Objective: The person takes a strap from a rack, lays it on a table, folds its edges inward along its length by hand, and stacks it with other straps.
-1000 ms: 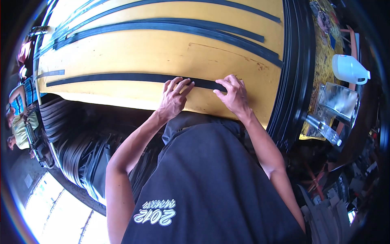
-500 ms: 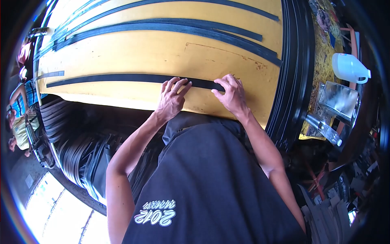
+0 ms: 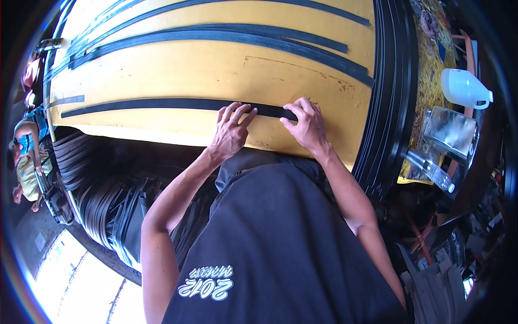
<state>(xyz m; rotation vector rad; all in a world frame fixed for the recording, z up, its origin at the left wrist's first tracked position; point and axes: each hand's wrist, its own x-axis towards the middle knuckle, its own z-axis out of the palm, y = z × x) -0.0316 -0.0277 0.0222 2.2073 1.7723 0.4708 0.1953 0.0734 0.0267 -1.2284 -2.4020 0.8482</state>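
Note:
A long black strip, seemingly rubber, lies across the near part of the yellow tabletop. My left hand rests on the strip right of its middle, with curled fingers and thumb gripping its edges. At the strip's right end, my right hand pinches it between thumb and fingers. Between the two hands a short stretch of strip shows, lying flat. Farther back on the same surface are several more dark strips, some overlapping. A short grey piece sits by the left edge.
Bundled black strips hang along the table's right side, and more are stacked below left. Beyond the right side are a white jug, a metal tin and a clear bottle. Another person is at far left.
My two hands and the strip stay almost exactly where they were. At far left, the other person has shifted posture slightly.

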